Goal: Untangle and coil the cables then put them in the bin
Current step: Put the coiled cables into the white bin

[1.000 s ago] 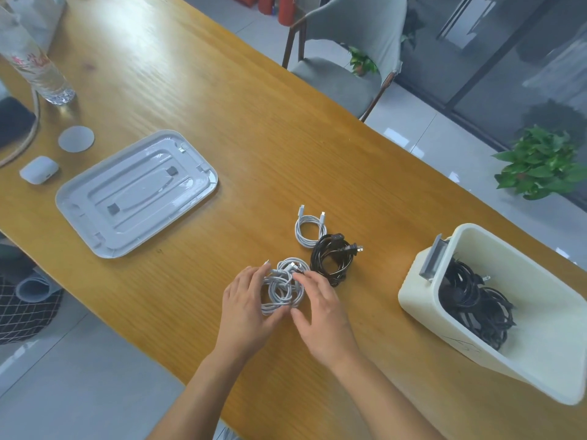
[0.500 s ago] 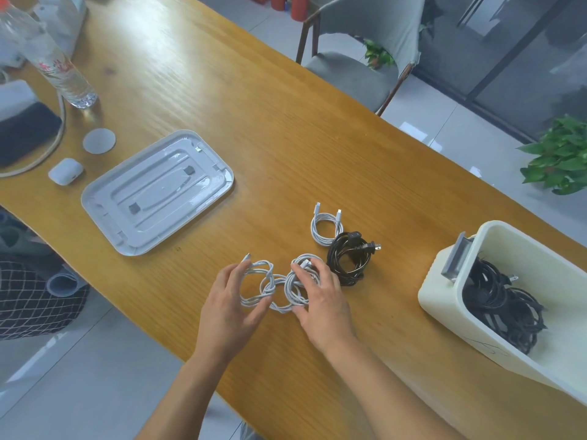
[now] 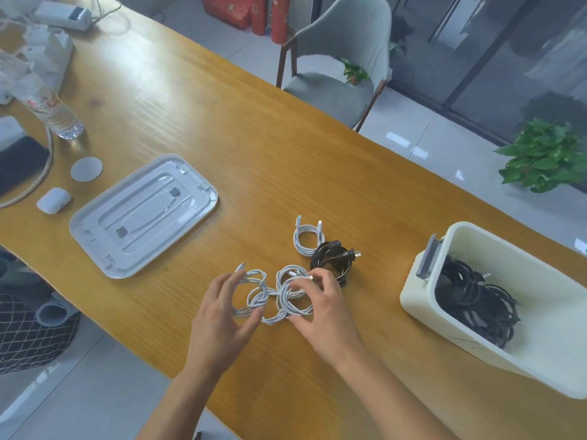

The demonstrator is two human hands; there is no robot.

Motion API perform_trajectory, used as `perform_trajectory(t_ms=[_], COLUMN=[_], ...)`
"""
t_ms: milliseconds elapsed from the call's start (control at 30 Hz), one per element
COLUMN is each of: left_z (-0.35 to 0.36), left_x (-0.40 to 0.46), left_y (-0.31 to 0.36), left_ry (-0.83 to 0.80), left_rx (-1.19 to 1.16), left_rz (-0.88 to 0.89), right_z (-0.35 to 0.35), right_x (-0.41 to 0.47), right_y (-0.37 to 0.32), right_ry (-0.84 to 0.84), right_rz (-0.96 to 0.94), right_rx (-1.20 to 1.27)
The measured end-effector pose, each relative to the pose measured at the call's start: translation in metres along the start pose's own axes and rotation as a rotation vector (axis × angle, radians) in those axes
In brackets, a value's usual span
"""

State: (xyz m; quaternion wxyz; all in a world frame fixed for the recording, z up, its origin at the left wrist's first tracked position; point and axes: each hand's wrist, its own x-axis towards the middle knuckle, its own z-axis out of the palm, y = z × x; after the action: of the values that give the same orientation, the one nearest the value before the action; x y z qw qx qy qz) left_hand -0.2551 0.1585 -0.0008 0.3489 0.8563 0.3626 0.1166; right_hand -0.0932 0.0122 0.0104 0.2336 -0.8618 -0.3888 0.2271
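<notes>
Head view: tangled white braided cable point(image 3: 271, 295) on wooden worktop point(image 3: 222, 147), left of cream plastic bin point(image 3: 416, 290). Left hand point(image 3: 222, 312) grips left loops, right hand point(image 3: 320, 306) pinches right loops. Light, limp, springy; hold loops near knot, not plugs.

A grey lid point(image 3: 143, 214) is laid flat on the wooden table point(image 3: 222, 138). At its nine o'clock an earbud case point(image 3: 53, 200) is seen, with a round coaster point(image 3: 86, 168) and a water bottle point(image 3: 47, 106) toward eleven. A grey chair point(image 3: 343, 58) and a potted plant point(image 3: 543, 157) are placed beyond the table.
</notes>
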Motion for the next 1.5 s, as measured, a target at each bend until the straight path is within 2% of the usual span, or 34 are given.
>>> perform_trajectory(t_ms=[400, 767, 967, 1100, 1233, 1500], left_z=[0.019, 0.078, 0.132, 0.168, 0.199, 0.233], left_x=[0.036, 0.051, 0.047, 0.049, 0.056, 0.066], left_y=[0.104, 0.235, 0.283, 0.304, 0.308, 0.304], left_ry=[-0.048, -0.172, -0.282, -0.361, -0.425, -0.505], left_rx=[-0.080, -0.081, -0.003, 0.043, 0.073, 0.325], left_rz=[0.282, 0.562, 0.642, 0.627, 0.571, 0.524], right_z=[-0.096, -0.168, -0.185, -0.186, -0.187, -0.190], right_x=[-0.039, -0.102, -0.131, -0.139, -0.140, -0.120], right_y=[0.028, 0.116, 0.165, 0.189, 0.205, 0.221], right_ry=[0.309, 0.660, 0.718, 0.747, 0.743, 0.674], right_rz=[0.087, 0.272, 0.423, 0.486, 0.543, 0.602], right_rx=[0.109, 0.258, 0.290, 0.299, 0.305, 0.250])
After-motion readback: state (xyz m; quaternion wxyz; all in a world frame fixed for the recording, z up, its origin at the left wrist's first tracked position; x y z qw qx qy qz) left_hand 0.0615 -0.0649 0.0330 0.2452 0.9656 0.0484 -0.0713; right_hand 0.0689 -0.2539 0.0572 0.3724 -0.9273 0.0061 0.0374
